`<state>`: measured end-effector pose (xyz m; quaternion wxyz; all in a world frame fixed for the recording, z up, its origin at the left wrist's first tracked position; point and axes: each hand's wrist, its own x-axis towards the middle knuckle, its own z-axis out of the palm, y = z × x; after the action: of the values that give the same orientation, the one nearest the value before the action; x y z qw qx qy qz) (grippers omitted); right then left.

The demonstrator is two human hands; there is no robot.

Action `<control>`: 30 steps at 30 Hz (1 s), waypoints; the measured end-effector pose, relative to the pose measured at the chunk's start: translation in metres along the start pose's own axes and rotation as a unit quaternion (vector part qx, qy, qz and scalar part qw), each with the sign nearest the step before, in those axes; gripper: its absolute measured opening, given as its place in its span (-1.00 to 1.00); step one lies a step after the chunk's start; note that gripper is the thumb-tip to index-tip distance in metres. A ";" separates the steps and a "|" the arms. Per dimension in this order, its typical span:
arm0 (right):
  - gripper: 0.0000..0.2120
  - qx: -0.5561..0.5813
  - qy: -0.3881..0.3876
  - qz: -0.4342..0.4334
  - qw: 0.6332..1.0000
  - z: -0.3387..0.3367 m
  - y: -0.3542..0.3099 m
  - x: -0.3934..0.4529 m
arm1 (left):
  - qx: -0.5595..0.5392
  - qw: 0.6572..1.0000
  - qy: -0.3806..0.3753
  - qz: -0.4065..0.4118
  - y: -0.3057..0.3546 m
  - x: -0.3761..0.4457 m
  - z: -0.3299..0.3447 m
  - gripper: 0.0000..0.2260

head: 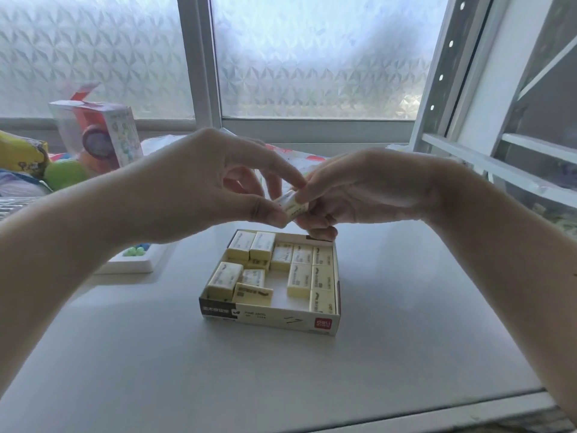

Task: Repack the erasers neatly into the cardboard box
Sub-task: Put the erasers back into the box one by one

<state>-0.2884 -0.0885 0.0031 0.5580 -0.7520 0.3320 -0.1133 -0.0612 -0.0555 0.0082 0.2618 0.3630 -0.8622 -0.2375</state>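
At nine o'clock, a clutter of colourful packaging (103,132) against the frosted window (312,57), with a white tray (131,264) of green and blue beads just below. Reaching in from eight o'clock, left hand (199,185) raised above the pale surface (281,370), wrist bent, thumb and forefinger pinched on one end of a single eraser (292,204). At centre, meeting it, right hand (362,189) angled in from four o'clock, fingers (315,185) curled tight around the eraser's other end, both hands gripping the same piece in mid-air. Directly beneath at six o'clock, open cardboard box (268,314) flat on the surface, partly filled with cream erasers (321,276): a tidy column along its right wall, looser and tilted ones on its left, bare floor showing in the middle. At three o'clock, white shelving frame (499,157) beside the window.
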 end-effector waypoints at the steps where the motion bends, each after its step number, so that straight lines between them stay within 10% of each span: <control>1: -0.82 0.000 -0.004 -0.002 1.000 -0.001 0.000 0.000 | -0.004 1.000 0.002 0.007 -0.001 0.000 0.000 -0.62; 12: -0.78 -0.273 0.155 0.074 0.947 -0.014 0.007 -0.002 | 0.020 0.992 -0.121 -0.032 0.006 -0.004 0.013 -0.64; 30: -0.92 -0.342 0.094 0.093 0.931 -0.003 0.010 0.005 | 0.074 0.978 -0.182 -0.076 0.010 0.000 0.030 -0.70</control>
<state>-0.2900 -0.0952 -0.0063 0.2416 -0.8492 0.4695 -0.0106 -0.0854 -0.0422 -0.0083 0.0543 0.3968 -0.8802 -0.2548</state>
